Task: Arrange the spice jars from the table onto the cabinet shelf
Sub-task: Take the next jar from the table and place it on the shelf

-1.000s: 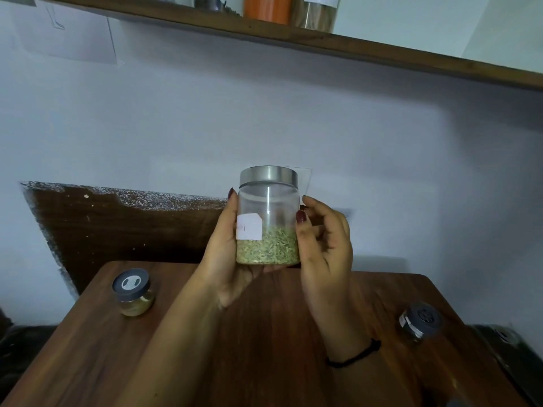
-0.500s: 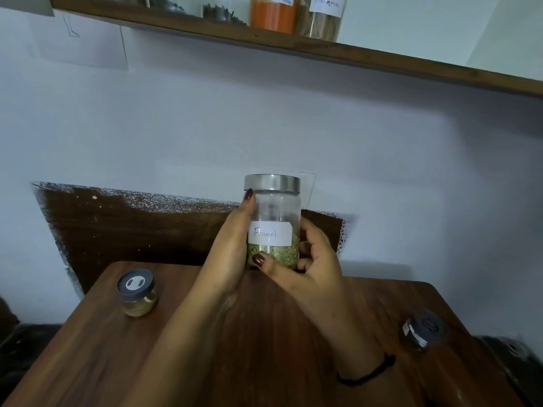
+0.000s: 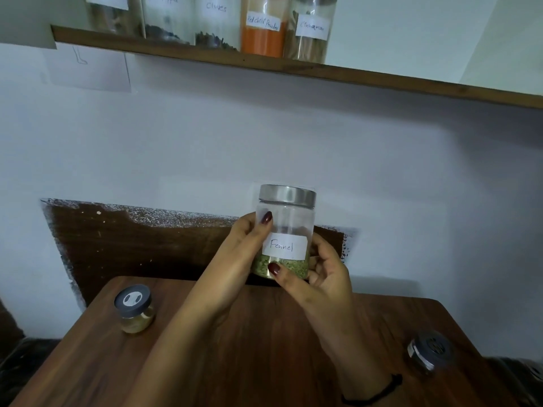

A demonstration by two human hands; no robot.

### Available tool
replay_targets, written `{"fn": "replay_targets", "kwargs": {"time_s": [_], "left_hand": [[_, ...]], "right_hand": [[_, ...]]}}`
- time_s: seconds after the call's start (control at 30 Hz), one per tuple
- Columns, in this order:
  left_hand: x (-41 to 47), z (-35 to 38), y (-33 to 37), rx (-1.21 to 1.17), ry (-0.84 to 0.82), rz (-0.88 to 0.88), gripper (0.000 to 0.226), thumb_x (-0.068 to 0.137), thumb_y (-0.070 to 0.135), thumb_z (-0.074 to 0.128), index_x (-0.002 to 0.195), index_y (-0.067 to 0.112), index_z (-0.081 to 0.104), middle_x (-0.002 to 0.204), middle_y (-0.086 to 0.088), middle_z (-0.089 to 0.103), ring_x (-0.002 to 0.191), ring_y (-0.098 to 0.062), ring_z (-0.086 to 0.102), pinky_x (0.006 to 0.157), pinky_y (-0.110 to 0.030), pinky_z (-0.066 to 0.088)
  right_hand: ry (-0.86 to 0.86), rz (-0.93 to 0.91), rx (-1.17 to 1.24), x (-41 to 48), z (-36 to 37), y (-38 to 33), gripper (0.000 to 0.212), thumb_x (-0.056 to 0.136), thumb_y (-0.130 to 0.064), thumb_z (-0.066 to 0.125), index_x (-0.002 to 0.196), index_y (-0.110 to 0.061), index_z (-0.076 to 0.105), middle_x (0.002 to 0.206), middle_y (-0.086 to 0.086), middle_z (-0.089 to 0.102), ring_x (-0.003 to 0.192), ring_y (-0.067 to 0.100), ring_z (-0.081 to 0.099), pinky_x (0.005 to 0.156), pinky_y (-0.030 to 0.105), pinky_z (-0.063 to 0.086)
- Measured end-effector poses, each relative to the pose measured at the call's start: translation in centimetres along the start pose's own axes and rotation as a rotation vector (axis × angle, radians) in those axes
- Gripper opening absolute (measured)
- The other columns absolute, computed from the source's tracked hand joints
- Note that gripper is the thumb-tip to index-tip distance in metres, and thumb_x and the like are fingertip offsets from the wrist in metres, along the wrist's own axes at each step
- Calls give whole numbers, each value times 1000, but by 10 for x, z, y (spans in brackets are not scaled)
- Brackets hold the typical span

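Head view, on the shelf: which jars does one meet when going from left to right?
Jar with cut-off label → pepper jar → Cloves jar → Red chilli powder jar → Cinnamon jar.

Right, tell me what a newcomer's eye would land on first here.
The Fennel jar stands out first, held up mid-frame between the left hand and right hand, above the table. Next, the orange red chilli powder jar in the row on the shelf overhead. Two dark-lidded jars sit on the table: the left small jar and the right small jar.
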State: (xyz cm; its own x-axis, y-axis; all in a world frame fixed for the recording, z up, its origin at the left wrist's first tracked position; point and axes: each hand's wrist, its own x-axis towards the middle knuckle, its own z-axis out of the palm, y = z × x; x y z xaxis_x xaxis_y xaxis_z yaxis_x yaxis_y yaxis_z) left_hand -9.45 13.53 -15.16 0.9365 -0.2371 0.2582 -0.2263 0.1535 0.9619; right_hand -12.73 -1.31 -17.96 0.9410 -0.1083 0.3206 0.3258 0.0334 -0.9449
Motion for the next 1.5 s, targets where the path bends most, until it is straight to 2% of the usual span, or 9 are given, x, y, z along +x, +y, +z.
{"fn": "replay_targets", "kwargs": {"time_s": [0.17, 0.3, 0.43, 0.57, 0.7, 0.97, 1.2, 1.33, 1.5], "left_hand": [[-8, 22, 13, 44, 38, 7, 48, 86, 45, 66, 128, 23, 59, 120, 2, 70, 112, -13, 67, 94, -32, 54], [11, 36, 19, 143, 22, 60, 50, 81, 40, 73, 126, 23, 61, 120, -1, 69, 112, -15, 66, 98, -30, 54], [33, 56, 33, 167, 10, 128, 45, 85, 36, 74, 126, 23, 61, 117, 7, 70, 108, -10, 67, 89, -22, 55], [59, 75, 46, 204, 43, 209, 54, 77, 49, 77, 125, 28, 63, 116, 8, 71, 110, -11, 67, 90, -32, 57], [83, 97, 61, 156, 71, 293, 49, 77, 28, 73, 125, 21, 64, 113, 4, 74, 102, -9, 71, 82, -22, 58], [143, 126, 98, 154, 59, 441, 46, 86, 16, 69, 131, 12, 60, 117, 0, 74, 110, -11, 69, 88, -19, 55], [201, 130, 145, 353, 73, 596, 36, 92, 29, 63, 127, 24, 61, 116, 13, 70, 110, 4, 64, 88, -16, 52], [232, 111, 156, 576, 104, 601, 48, 93, 47, 60, 136, 24, 59, 124, 11, 68, 117, -3, 61, 102, -35, 51], [252, 94, 150, 927, 213, 621, 51, 93, 61, 42, 131, 33, 61, 112, 10, 70, 101, -6, 62, 89, -40, 54]], "right_hand": [[36, -25, 53, 12, -25, -11, 76, 58, -26, 87, 127, -24, 58, 115, -1, 70, 104, 20, 70, 81, 32, 59], [37, -53, 115, 27, -46, -29, 80, 61, -13, 83, 135, -17, 52, 121, 2, 67, 105, 16, 70, 77, 24, 57], [65, -124, 106, 45, -64, -55, 83, 52, -29, 90, 124, -25, 49, 111, -5, 68, 100, 14, 71, 74, 23, 57], [12, -164, 59, 68, -85, -77, 79, 58, -23, 89, 125, -25, 47, 122, -3, 62, 102, 10, 69, 74, 22, 57], [-41, -202, -19, 94, -107, -98, 81, 58, -32, 83, 130, -35, 45, 127, -8, 59, 109, 7, 65, 80, 24, 58], [-87, -341, -157, 160, -145, -149, 73, 71, -20, 82, 136, -21, 47, 124, -5, 64, 104, 4, 67, 82, 21, 56], [-57, -430, -260, 227, -149, -186, 71, 79, -26, 80, 138, -25, 40, 128, -3, 60, 106, 10, 66, 82, 24, 57], [-38, -448, -356, 258, -138, -190, 75, 79, -34, 80, 139, -22, 38, 128, -1, 59, 104, 12, 65, 83, 26, 56], [-46, -447, -505, 284, -132, -197, 78, 75, -36, 83, 139, -19, 41, 123, 0, 59, 103, 15, 63, 84, 30, 57]]}}
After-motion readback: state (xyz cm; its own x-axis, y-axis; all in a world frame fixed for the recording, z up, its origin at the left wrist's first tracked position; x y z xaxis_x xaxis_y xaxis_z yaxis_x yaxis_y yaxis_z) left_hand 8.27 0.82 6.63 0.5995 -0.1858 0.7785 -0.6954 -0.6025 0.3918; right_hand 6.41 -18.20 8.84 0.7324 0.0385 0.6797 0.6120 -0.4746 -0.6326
